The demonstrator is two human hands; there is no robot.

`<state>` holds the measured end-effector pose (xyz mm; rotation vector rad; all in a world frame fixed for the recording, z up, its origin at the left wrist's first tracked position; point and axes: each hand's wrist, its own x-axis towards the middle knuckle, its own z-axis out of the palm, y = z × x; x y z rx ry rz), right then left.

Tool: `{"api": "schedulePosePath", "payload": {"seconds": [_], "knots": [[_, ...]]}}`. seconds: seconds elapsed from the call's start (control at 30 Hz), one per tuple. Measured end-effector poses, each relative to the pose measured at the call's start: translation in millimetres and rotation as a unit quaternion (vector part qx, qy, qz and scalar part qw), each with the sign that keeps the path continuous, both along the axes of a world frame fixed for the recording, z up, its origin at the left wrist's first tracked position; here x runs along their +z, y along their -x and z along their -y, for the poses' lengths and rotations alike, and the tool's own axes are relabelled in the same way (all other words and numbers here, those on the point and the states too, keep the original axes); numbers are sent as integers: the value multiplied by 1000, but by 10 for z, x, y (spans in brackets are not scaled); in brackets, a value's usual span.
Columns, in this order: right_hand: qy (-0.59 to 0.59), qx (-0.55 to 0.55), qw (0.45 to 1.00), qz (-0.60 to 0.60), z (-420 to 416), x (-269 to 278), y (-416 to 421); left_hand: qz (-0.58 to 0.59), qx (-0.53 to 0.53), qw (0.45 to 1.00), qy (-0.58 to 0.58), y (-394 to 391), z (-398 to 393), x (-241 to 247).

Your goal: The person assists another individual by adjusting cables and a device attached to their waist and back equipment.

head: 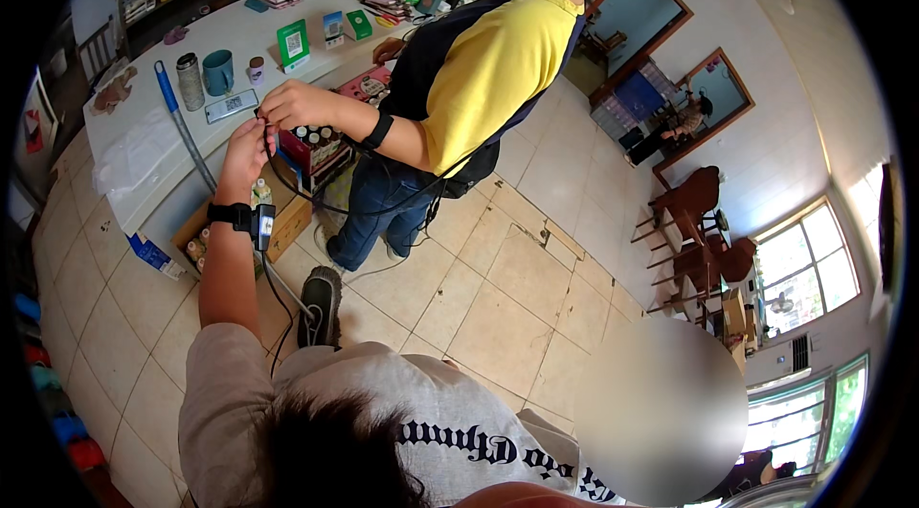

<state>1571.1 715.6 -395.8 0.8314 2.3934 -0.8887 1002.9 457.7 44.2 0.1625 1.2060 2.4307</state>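
My left hand (pixel 248 149) is raised at the counter's edge, its fingertips pinched on the end of a black cable (pixel 287 185). A co-worker's hand (pixel 289 104) holds the same end, touching my fingers. From there the cable sags across the co-worker's jeans to a black waist bag (pixel 474 170). A black strap on my left wrist carries a small black device (pixel 264 226), with another cable running down towards my grey shirt. Just beyond the hands, a phone (pixel 231 106) lies on the white counter (pixel 151 170). My right hand is out of view.
The co-worker in yellow (pixel 495 55) stands close ahead. A blue-handled pole (pixel 166 88) leans on the counter, near a patterned bottle (pixel 190 83), teal mug (pixel 217 72) and green code stand (pixel 293 46). Open cartons (pixel 291 221) sit below. Chairs (pixel 693 221) and another person (pixel 671 127) are farther right.
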Motion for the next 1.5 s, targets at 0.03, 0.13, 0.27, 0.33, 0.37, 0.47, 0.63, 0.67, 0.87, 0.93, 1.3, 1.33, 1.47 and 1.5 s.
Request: {"api": "schedulePosePath", "payload": {"seconds": [0.03,0.13,0.27,0.33,0.37,0.47,0.63,0.67,0.87,0.93,1.3,1.33,1.47,1.5], "knots": [[1,1,1000,-2,-3,-12,10,-5,-3,1000,2,-16,12,29],[2,1,1000,-4,2,-35,5,-7,-7,1000,20,-33,-1,66],[4,3,1000,-13,1,-94,32,-3,-11,998,69,-56,4,81],[3,4,1000,-15,-17,-137,-27,-5,-26,996,80,-68,8,22],[0,9,1000,-17,-37,-154,-48,-5,-33,996,83,-41,6,-68],[0,15,1000,26,-5,-222,11,20,-34,994,103,-14,42,-304],[1,5,999,36,28,-117,54,83,-58,985,137,-28,176,-947],[-5,1,999,34,28,-89,71,96,-63,984,133,-32,205,-1120],[11,-6,1000,3,102,23,164,143,-40,969,199,-397,415,-1430],[8,7,1000,-19,104,-1,192,149,-40,965,212,-450,496,-1575],[-13,58,998,6,120,14,221,248,-69,865,431,-850,1157,-2853],[-18,82,996,-5,111,32,163,221,-152,843,466,-869,1336,-3275],[-19,67,997,-15,118,-142,-16,299,-160,794,505,-1547,1429,-3316],[-23,84,996,-11,165,-160,4,314,-136,792,505,-1703,1427,-3160]]}}
